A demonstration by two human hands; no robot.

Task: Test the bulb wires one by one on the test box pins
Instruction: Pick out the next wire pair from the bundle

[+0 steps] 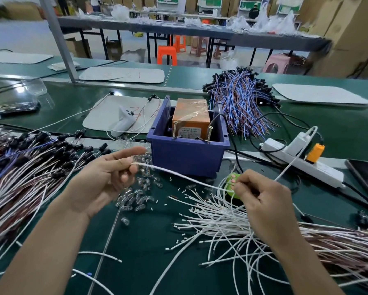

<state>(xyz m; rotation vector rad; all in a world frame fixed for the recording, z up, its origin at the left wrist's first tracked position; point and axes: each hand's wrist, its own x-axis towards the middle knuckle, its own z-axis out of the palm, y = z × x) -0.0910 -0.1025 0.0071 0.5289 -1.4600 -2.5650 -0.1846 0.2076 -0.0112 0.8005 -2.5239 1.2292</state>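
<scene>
In the head view, the left hand pinches one end of a single white wire between thumb and curled fingers, with the index finger stretched out above it. The right hand has its fingers curled and nips the same wire further along, just over a green object. The wire runs taut between the hands, near the blue bin but touching neither the bin nor what is in it. The orange test box sits inside the bin, with its two upright screw pins at its near edge. Whether a bulb sits on the pinched end cannot be told, because the fingers hide it.

Several risks follow from this. The left fingertips cover the wire's end, so bringing it to a pin would likely bring skin close to the metal too; a grip further back would seem safer. The pins stand close together, so a loose end could bridge both. The right hand's stretch of wire lies among the heap of white wires, and lifting it may drag neighbours along and mix tested with untested. Loose glass bulbs lie just below the left wrist, where a dropped forearm could crush or scatter them.
</scene>
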